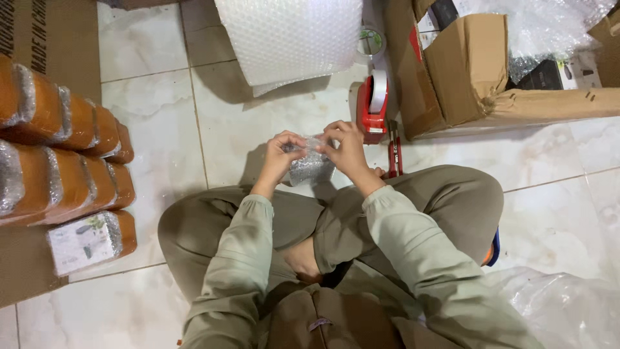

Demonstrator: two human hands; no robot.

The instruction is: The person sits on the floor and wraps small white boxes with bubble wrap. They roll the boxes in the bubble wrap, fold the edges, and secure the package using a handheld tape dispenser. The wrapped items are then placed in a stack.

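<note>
The person sits cross-legged on the tile floor (161,116) and holds a small parcel (311,165) wrapped in bubble wrap, just above the knees, a little above the centre of the view. The left hand (282,155) is closed on the left upper edge of the parcel, with the fingers curled over it. The right hand (345,150) is closed on the right upper edge, the thumb and fingers pinching the wrap. Both hands touch the parcel, and it does not rest on the floor.

At 12 o'clock from the parcel lies a big roll of bubble wrap (290,39). Just beside the right hand, at about 1 o'clock, stands a red tape dispenser (372,106) with a white tape roll on it. A red cutter (394,152) lies on the floor at 3 o'clock, very near the right wrist. At 2 o'clock there is an open cardboard box (465,71) with dark small boxes and plastic film inside.

At 9 o'clock, well apart from the hands, orange packets (71,148) wrapped in bubble wrap are stacked in rows on a flat cardboard sheet (26,265). At 4 o'clock a clear plastic bag (562,304) lies on the floor near the right knee. Nothing stands between the hands and the parcel.
</note>
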